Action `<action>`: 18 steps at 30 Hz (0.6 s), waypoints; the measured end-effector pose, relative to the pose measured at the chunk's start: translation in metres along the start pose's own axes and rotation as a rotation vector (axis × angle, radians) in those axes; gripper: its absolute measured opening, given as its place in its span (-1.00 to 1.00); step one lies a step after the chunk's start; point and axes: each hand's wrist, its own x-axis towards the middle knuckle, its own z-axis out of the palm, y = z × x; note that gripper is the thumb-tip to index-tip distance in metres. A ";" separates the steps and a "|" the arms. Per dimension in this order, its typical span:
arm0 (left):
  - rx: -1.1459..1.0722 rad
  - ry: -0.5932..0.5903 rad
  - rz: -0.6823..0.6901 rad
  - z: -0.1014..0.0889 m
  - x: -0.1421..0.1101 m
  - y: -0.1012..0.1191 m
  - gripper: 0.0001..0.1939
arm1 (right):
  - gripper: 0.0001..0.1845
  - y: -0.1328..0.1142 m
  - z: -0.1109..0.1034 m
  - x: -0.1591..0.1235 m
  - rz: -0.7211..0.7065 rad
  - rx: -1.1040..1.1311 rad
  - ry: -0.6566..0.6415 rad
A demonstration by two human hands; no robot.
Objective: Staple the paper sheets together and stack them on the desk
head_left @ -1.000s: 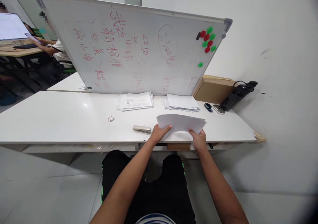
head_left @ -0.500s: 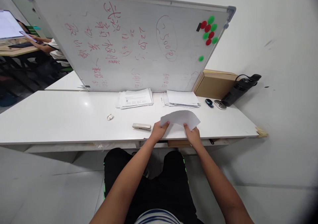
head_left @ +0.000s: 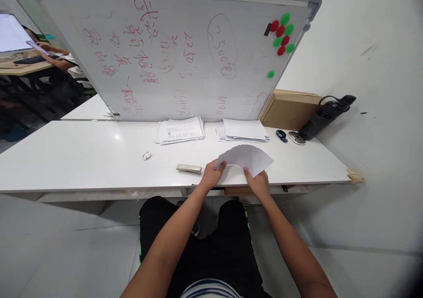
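Observation:
A white sheet of paper (head_left: 246, 157), bowed upward in an arch, is held above the desk's front edge; I cannot tell whether it is one sheet or more. My left hand (head_left: 212, 174) pinches its left end, thumb on top. At the lower right side, my right hand (head_left: 258, 182) grips it, thumb on the near edge and fingers beneath, partly hidden. Just left of my left hand lies a stapler (head_left: 189, 169). Behind the paper are two stacks of paper, a printed left stack (head_left: 181, 130) and a blank-topped right stack (head_left: 246, 130).
A whiteboard (head_left: 191, 82) with red writing and magnets stands along the back of the desk (head_left: 82, 157). To the right are a cardboard box (head_left: 291, 111), a black bottle (head_left: 325, 117), a mouse (head_left: 296, 137) and a dark watch-like item (head_left: 281, 135). A small white ring-shaped item (head_left: 146, 156) lies left. Another person's hands (head_left: 49, 53) hold a phone.
The paper is bowed into a more pronounced arch, and its right corner reaches slightly farther right. Both hands keep their hold. The view has shifted slightly.

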 end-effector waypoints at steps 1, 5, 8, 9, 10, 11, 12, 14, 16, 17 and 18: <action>-0.001 0.007 0.000 0.000 0.000 0.000 -0.64 | -0.39 -0.001 -0.003 0.001 0.036 0.058 -0.035; -0.007 0.025 -0.002 0.001 0.002 -0.001 -0.65 | -0.16 -0.006 -0.025 0.026 0.075 0.478 -0.220; 0.012 0.026 -0.009 0.001 0.003 -0.002 -0.66 | -0.32 -0.009 -0.037 0.069 0.014 0.573 -0.115; 0.021 0.025 -0.011 0.002 0.003 -0.003 -0.66 | -0.37 -0.010 -0.038 0.085 -0.002 0.505 -0.084; 0.026 0.026 -0.010 0.003 0.004 -0.003 -0.66 | -0.41 -0.011 -0.037 0.102 -0.031 0.401 -0.072; 0.030 0.026 -0.004 0.003 0.004 -0.004 -0.65 | -0.43 -0.012 -0.034 0.118 -0.086 0.265 -0.055; 0.034 0.027 0.007 0.004 0.005 -0.006 -0.66 | -0.44 -0.012 -0.030 0.134 -0.168 0.105 -0.073; 0.045 0.037 0.033 0.006 0.005 -0.008 -0.66 | -0.43 -0.013 -0.018 0.161 -0.338 -0.246 -0.180; 0.061 0.057 0.053 0.007 0.006 -0.009 -0.65 | -0.40 -0.014 -0.006 0.180 -0.444 -0.511 -0.298; 0.069 0.063 0.061 0.008 0.006 -0.009 -0.65 | -0.39 -0.014 0.000 0.188 -0.464 -0.593 -0.338; 0.075 0.069 0.069 0.008 0.006 -0.008 -0.64 | -0.40 -0.015 0.005 0.193 -0.471 -0.645 -0.364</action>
